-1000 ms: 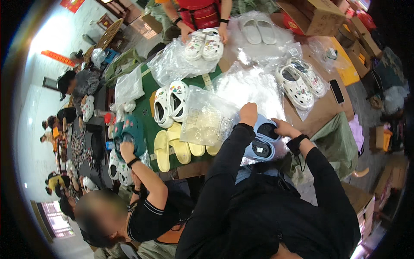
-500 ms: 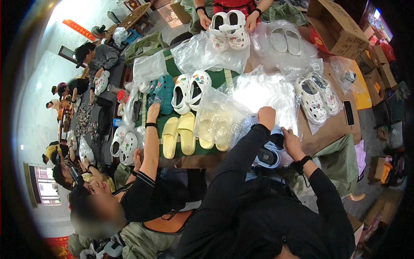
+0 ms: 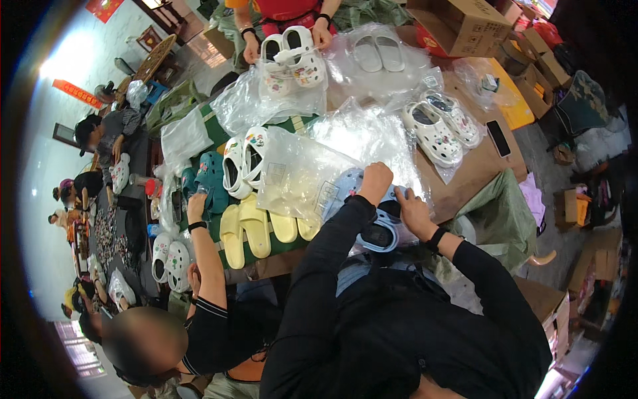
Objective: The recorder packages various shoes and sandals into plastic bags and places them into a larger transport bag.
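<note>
A pair of light blue clogs (image 3: 377, 234) lies at the table's near edge in front of me, heels toward me. Their toe ends are partly inside a clear plastic bag (image 3: 334, 199). My left hand (image 3: 377, 181) is closed over the bag at the toe end and covers part of the clogs. At the clogs' right side, my right hand (image 3: 417, 216) grips with its fingers on the upper and the thumb low. Left of the bag are yellow slides (image 3: 254, 229), partly under plastic, and white clogs with charms (image 3: 244, 163).
White charm-covered clogs (image 3: 440, 130) and a phone (image 3: 498, 138) lie to the right. Across the table a person holds white clogs (image 3: 292, 60) over plastic; grey slides (image 3: 377, 53) are beside them. A co-worker's hand (image 3: 197, 207) touches teal clogs (image 3: 211, 176). Cardboard box (image 3: 458, 26) at far right.
The view has turned, so the table shows farther left. My hands stay at the light blue clogs, and the person across still holds the white pair.
</note>
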Demonstrator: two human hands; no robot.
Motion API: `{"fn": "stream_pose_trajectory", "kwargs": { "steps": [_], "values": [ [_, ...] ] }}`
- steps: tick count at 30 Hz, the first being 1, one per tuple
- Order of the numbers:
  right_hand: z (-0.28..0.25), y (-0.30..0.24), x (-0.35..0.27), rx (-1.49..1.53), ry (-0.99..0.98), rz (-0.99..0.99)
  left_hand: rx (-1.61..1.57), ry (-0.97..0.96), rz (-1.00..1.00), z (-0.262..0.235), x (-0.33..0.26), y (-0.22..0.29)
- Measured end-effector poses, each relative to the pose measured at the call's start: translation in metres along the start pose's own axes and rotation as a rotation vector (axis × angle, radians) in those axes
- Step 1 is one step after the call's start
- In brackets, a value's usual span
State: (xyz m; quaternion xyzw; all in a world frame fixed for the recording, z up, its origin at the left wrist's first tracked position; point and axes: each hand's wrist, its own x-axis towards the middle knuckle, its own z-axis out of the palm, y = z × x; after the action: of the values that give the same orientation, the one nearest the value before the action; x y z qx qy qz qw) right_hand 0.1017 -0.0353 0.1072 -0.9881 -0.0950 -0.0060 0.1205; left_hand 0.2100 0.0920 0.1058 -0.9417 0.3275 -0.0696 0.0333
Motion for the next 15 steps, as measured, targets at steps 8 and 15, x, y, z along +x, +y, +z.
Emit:
{"fn": "stream_pose_trajectory", "kwargs": {
  "steps": [8,15],
  "values": [
    [0.022,0.008,-0.005,0.377,-0.077,0.326,-0.190,-0.036,0.110,-0.021,0.005,0.030],
    [0.048,0.043,0.004,0.583,-0.114,0.406,-0.971,0.424,-0.200,-0.048,-0.064,0.024]
  ]
}}
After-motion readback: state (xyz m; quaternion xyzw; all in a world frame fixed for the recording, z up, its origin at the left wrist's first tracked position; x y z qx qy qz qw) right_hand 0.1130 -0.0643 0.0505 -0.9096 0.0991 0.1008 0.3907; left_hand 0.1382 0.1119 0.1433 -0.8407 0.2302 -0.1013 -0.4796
